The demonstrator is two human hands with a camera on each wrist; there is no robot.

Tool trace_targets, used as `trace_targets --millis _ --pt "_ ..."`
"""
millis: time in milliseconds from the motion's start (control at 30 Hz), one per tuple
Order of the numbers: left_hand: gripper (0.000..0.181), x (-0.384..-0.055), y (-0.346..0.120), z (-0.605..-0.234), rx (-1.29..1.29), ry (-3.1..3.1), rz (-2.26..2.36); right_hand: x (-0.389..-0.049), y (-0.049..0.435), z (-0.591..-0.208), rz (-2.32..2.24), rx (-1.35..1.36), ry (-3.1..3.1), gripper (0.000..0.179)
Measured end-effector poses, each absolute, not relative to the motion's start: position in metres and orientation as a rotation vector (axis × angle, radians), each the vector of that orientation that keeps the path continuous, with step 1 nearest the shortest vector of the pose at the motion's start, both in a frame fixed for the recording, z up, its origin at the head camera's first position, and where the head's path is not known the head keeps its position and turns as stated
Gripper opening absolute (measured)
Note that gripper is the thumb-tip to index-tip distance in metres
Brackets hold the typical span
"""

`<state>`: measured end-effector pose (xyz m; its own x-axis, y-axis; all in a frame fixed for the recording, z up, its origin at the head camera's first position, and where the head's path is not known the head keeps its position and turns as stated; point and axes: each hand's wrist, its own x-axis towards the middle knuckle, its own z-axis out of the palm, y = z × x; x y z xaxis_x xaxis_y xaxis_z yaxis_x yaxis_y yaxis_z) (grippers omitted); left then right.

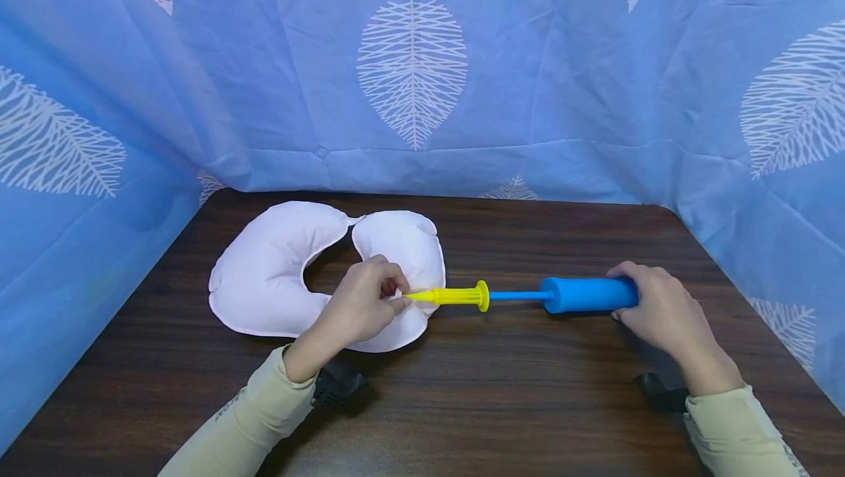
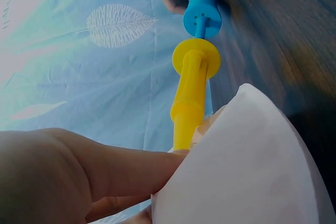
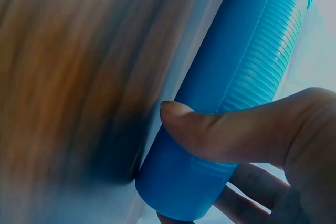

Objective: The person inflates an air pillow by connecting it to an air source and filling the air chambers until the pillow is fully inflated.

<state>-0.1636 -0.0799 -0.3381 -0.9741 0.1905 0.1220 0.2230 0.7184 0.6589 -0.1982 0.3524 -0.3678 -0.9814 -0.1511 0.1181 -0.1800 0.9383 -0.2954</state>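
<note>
A white U-shaped inflatable neck pillow (image 1: 264, 271) lies puffed up on the table. My left hand (image 1: 366, 301) pinches the pillow at its right arm, right where the pointed yellow nozzle (image 1: 455, 296) of a hand pump meets it. Thumb and fingers hide the exact contact at the nozzle's tip. The thumb (image 2: 131, 169) lies against the nozzle's base in the left wrist view. A thin blue rod (image 1: 515, 296) joins the nozzle to the blue pump barrel (image 1: 587, 295), drawn well apart. My right hand (image 1: 663, 308) grips the barrel's far end, thumb (image 3: 210, 132) across its side.
The dark wood-grain table (image 1: 502, 403) carries the pillow, with the pump held just over its surface. Blue cloth (image 1: 561, 81) with white leaf prints hangs behind and along both sides. A dark wrist device (image 1: 338, 383) sits under the left wrist.
</note>
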Motion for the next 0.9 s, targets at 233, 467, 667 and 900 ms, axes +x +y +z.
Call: trace_targets --millis 233,467,667,900 --pt "0.011 -0.164 -0.079 -0.337 -0.330 -2.892 -1.107 -0.201 0.364 -0.368 0.443 0.214 -3.008 0.053" --pt "0.011 -0.163 -0.083 -0.336 -0.347 -2.873 -1.076 -0.198 0.350 -0.367 0.433 0.258 -2.996 0.051" --pt "0.011 -0.164 -0.083 -0.335 -0.360 -2.882 -1.097 -0.191 0.320 -0.366 0.483 0.372 -2.985 0.053" --pt "0.012 -0.164 -0.083 -0.334 -0.379 -2.867 -1.090 -0.180 0.280 -0.365 0.534 0.510 -2.972 0.060"
